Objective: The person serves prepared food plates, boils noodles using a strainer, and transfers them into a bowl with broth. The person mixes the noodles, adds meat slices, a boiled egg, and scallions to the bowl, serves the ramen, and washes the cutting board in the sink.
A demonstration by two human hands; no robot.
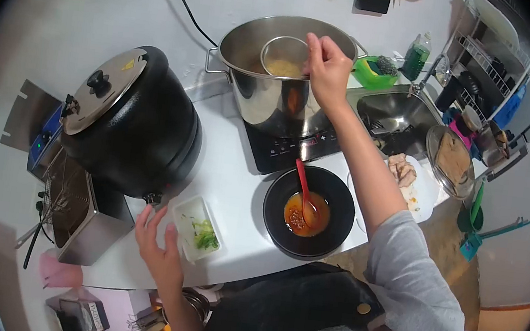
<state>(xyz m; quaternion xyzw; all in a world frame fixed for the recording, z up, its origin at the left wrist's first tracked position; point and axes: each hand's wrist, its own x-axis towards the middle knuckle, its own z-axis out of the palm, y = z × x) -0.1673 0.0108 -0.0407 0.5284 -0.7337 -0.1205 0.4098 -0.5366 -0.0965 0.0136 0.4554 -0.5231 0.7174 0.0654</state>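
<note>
My right hand (pixel 328 71) is closed over the near right rim of a large steel pot (pixel 273 98). It grips a noodle strainer (pixel 266 53) whose round rim sits inside the pot; its handle is hidden by my fingers. Pale yellowish noodles (pixel 284 68) show within the ring. My left hand (pixel 159 245) is open, fingers spread, holding nothing. It hovers beside a white tub (pixel 191 208) of chopped green onions (pixel 206 236), just below the knob of a black soup warmer (pixel 144 132). Between the hands stands a black bowl (pixel 271 222) with orange-brown sauce and a red spoon (pixel 303 180).
The pot rests on an induction cooker (pixel 266 156). A plate of meat pieces (pixel 402 170) lies under my right forearm. A sink (pixel 383 107) and a glass lid (pixel 434 145) are at right. A steel fryer (pixel 99 218) stands left, above a pink cup (pixel 60 271).
</note>
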